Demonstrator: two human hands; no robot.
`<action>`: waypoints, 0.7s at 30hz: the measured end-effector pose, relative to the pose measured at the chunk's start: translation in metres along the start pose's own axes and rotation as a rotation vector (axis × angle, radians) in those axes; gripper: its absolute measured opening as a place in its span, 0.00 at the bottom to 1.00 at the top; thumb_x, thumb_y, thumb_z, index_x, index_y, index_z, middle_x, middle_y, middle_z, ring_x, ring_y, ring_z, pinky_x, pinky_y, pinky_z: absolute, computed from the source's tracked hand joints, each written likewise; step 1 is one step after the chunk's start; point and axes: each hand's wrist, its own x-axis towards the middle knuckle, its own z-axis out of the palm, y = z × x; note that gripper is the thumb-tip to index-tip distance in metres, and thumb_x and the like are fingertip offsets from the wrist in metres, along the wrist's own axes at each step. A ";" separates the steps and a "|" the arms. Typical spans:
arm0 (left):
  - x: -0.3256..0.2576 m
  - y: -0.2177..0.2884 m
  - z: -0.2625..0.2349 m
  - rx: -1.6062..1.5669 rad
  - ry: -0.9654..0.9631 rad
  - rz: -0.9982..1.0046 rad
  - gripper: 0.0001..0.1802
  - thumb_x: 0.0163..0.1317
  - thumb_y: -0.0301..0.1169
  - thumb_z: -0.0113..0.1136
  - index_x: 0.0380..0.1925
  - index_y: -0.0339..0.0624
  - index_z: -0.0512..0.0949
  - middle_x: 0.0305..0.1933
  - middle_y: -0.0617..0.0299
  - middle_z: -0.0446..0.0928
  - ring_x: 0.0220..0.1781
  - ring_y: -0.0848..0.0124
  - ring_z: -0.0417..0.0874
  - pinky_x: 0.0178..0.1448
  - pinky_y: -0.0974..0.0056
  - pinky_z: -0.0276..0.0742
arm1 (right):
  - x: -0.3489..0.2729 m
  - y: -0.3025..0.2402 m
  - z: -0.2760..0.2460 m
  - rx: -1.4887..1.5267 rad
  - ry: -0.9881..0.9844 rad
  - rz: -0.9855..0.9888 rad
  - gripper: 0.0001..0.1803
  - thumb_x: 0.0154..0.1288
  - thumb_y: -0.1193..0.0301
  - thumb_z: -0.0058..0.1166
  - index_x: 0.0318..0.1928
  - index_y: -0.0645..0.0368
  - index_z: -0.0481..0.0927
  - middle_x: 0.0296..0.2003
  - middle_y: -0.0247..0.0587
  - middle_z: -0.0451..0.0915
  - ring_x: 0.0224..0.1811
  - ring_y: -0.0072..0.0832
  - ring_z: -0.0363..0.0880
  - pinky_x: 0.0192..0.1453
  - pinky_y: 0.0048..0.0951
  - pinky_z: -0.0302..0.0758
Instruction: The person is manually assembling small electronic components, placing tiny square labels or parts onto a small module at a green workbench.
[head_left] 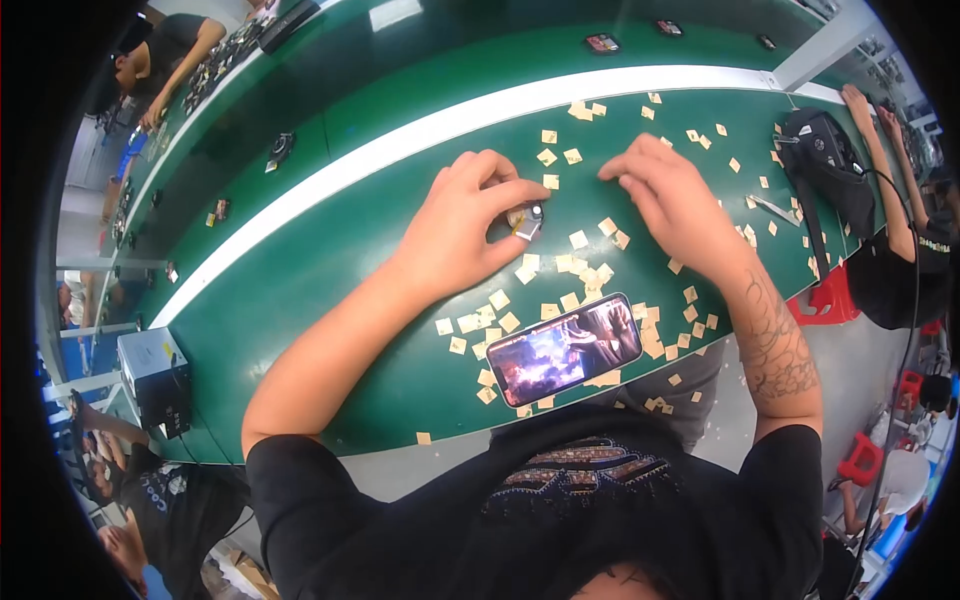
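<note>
While the left hand grips a small silver-and-black device between thumb and fingers, the right hand hangs near three o'clock from it, fingers curled; whether they pinch anything I cannot tell. Good work here probably means holding the device steady, keeping the thumb off its face and lifting any pale yellow square by its edges. These squares lie scattered from twelve round to six o'clock on the green table; their faint marks are too small to read. The phone lies toward half past five; the dark box, at eight, carries pale lettering.
</note>
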 end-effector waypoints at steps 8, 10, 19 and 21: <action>-0.012 -0.008 -0.004 -0.078 0.035 -0.062 0.34 0.54 0.31 0.82 0.62 0.46 0.82 0.55 0.57 0.75 0.60 0.56 0.77 0.68 0.53 0.75 | 0.013 -0.047 0.005 0.039 -0.170 0.026 0.06 0.74 0.77 0.58 0.48 0.61 0.83 0.42 0.48 0.79 0.41 0.51 0.84 0.45 0.47 0.80; -0.011 -0.007 -0.002 -0.054 0.034 -0.052 0.33 0.54 0.30 0.82 0.61 0.45 0.82 0.55 0.57 0.76 0.60 0.56 0.77 0.68 0.53 0.75 | 0.019 -0.058 0.005 0.017 -0.218 -0.005 0.07 0.71 0.79 0.59 0.47 0.62 0.82 0.43 0.49 0.80 0.42 0.52 0.86 0.45 0.48 0.82; -0.019 -0.008 0.007 -0.142 0.104 -0.074 0.28 0.52 0.24 0.80 0.55 0.41 0.83 0.47 0.56 0.80 0.54 0.53 0.80 0.62 0.53 0.78 | 0.036 -0.078 0.019 -0.362 -0.385 -0.053 0.08 0.65 0.79 0.60 0.44 0.61 0.82 0.40 0.47 0.79 0.41 0.53 0.85 0.44 0.50 0.82; -0.020 -0.007 0.008 -0.140 0.133 -0.051 0.27 0.51 0.22 0.80 0.53 0.40 0.84 0.46 0.55 0.80 0.52 0.53 0.80 0.59 0.53 0.80 | 0.036 -0.081 0.021 -0.366 -0.411 -0.054 0.08 0.64 0.79 0.59 0.44 0.61 0.82 0.40 0.47 0.79 0.41 0.53 0.85 0.44 0.50 0.82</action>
